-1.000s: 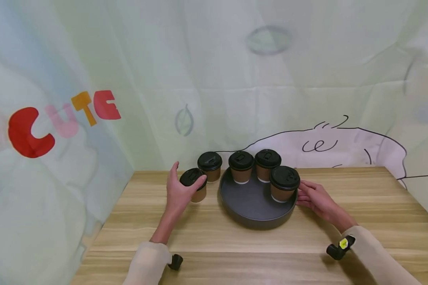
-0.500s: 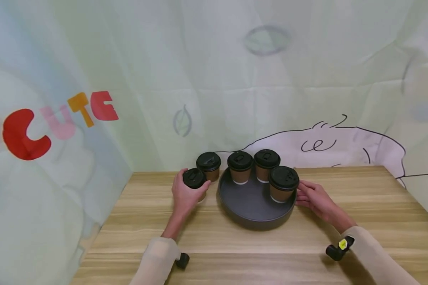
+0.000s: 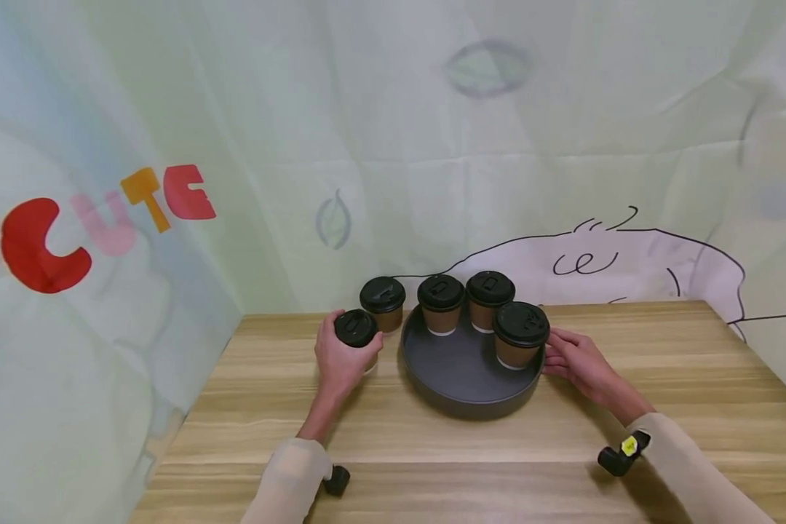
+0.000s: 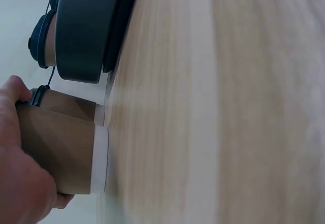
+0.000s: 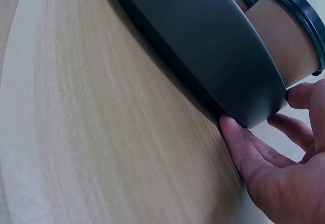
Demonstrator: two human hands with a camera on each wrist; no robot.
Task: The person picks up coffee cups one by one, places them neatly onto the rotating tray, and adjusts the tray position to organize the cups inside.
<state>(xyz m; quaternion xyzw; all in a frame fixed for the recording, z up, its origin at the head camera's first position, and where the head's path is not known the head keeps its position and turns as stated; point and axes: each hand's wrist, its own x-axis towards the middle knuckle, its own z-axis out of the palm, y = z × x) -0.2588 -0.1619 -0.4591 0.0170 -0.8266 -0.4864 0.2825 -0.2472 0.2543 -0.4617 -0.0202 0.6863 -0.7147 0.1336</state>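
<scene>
In the head view, my left hand (image 3: 342, 360) grips a brown paper coffee cup (image 4: 61, 150) with a black lid (image 3: 356, 328), thumb and fingers on opposite sides. The cup stands upright, its white base at or very near the tabletop. Right behind it is another lidded coffee cup (image 3: 383, 300). To the right, a round dark grey tray (image 3: 474, 409) carries three similar lidded cups: two at the back (image 3: 442, 320) and one at the right (image 3: 519, 352). My right hand (image 3: 583, 366) touches the tray's right outer wall with extended fingers (image 5: 238, 142).
Everything stands on a light wood-grain table (image 3: 432, 487). A printed cloth backdrop (image 3: 393, 145) rises behind the table and along its left side, close behind the back cups. Each wrist wears a small black camera.
My left hand has moved right and closed around the front left cup, covering more of its side. The right hand and the tray have stayed in place. The view has shifted slightly.
</scene>
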